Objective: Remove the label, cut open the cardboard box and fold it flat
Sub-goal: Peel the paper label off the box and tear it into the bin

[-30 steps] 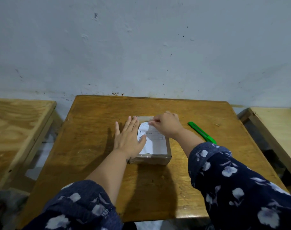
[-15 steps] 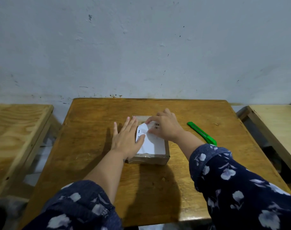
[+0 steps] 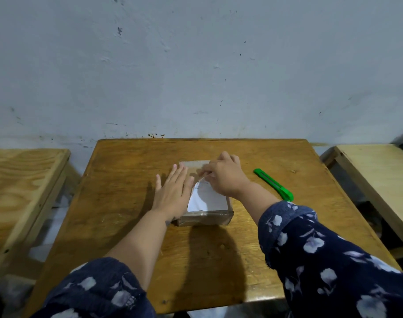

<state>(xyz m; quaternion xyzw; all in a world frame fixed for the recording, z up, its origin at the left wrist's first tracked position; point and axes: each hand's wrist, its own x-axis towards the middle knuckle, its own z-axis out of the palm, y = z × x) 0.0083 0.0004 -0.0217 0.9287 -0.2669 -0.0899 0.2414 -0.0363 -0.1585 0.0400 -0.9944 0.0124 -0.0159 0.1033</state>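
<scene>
A small taped cardboard box (image 3: 205, 218) lies in the middle of the wooden table (image 3: 117, 180). A white paper label (image 3: 207, 199) covers its top, and its far end is lifted and curled toward me. My left hand (image 3: 173, 192) lies flat, fingers apart, on the box's left side. My right hand (image 3: 225, 177) pinches the label's raised far end. A green utility knife (image 3: 274, 184) lies on the table to the right of the box, apart from both hands.
A pale wooden table (image 3: 19, 187) stands to the left and another one (image 3: 379, 180) to the right, each with a gap beside the middle table. A grey wall rises just behind the table's far edge.
My right hand has peeled the label's far end back toward me, baring more of the box top. My left hand stays flat on the box.
</scene>
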